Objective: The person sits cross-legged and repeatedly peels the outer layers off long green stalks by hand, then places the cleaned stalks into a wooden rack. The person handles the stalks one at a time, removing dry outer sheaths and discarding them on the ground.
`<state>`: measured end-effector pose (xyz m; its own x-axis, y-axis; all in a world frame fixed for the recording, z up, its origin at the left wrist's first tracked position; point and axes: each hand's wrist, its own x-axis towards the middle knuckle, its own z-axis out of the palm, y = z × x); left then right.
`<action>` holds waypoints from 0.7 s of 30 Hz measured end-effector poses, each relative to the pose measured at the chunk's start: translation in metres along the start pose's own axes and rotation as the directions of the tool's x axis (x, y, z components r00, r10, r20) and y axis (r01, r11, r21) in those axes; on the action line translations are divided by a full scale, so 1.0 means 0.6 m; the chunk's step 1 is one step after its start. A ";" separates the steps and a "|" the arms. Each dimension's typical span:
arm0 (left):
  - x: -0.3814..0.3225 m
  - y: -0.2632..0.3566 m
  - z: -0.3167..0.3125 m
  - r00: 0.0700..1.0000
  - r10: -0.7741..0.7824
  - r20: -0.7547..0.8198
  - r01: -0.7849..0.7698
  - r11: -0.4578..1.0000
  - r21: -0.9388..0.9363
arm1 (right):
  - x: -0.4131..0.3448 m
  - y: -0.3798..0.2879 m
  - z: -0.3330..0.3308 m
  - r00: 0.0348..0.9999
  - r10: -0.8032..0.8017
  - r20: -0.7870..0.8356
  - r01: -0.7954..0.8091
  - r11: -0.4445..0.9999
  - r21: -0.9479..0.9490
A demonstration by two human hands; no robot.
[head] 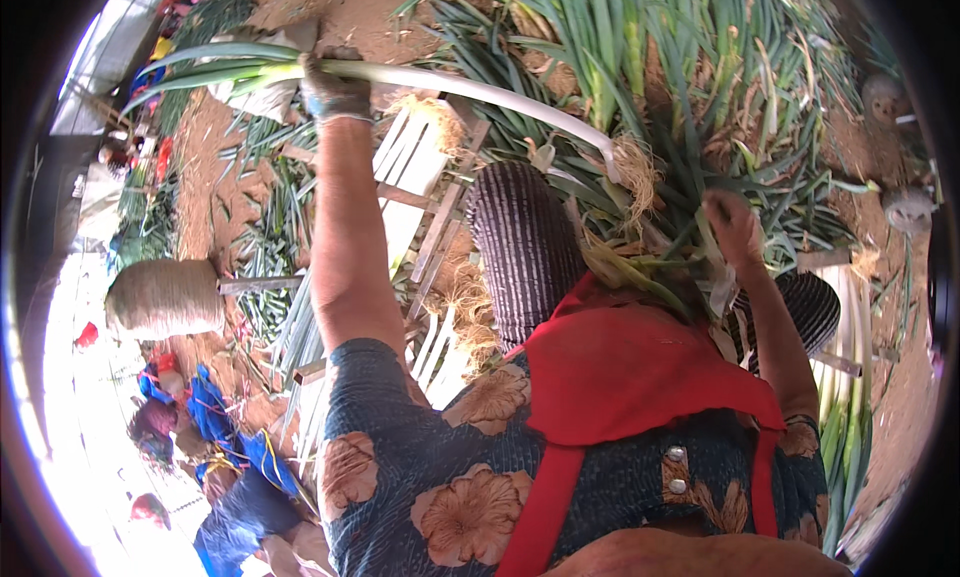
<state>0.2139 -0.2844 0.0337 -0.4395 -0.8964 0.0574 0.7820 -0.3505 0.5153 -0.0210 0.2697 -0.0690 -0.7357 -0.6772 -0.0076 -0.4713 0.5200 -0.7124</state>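
Observation:
My left hand (337, 86), in a soiled work glove, is stretched out and grips a long green onion (480, 86) where its white stalk meets the green leaves. The stalk arcs to the right and ends in a tuft of pale roots (634, 176) above my knees. Bare and with curled fingers, my right hand (731, 228) is just right of those roots. It holds a pale, thin strip of onion leaf (714, 258) that hangs toward my lap. Loose peeled leaves (637, 269) lie across my red apron (630, 367).
Unpeeled green onions (645, 44) are heaped ahead. White peeled stalks (409, 164) lie on a wooden rack (442, 217) at left, others (847, 314) at far right. A large roll of twine (165, 299) stands left. People in blue (225, 427) are at lower left.

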 end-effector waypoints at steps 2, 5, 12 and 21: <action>-0.042 -0.039 0.013 0.999 0.005 0.033 -0.006 1.000 0.011 | 0.048 -0.082 -0.006 0.983 -0.176 -0.056 0.179 0.983 0.040; -0.113 -0.078 0.051 0.999 0.012 -0.042 -0.015 0.997 -0.074 | 0.090 -0.192 0.037 0.877 -0.472 -0.087 0.467 0.881 -0.072; -0.168 -0.092 0.044 0.986 -0.122 0.117 0.150 0.951 -0.271 | 0.128 -0.181 0.165 0.904 -0.418 0.091 0.424 0.904 -0.053; -0.115 0.186 -0.104 0.980 0.196 -0.009 -0.182 0.922 0.341 | 0.152 0.049 0.118 0.993 -0.120 0.008 0.118 0.960 -0.253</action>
<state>0.3594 -0.2785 0.0342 -0.2734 -0.9502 0.1497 0.6505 -0.0679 0.7565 -0.0673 0.1863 -0.1404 -0.6698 -0.7390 0.0721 -0.6625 0.5509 -0.5076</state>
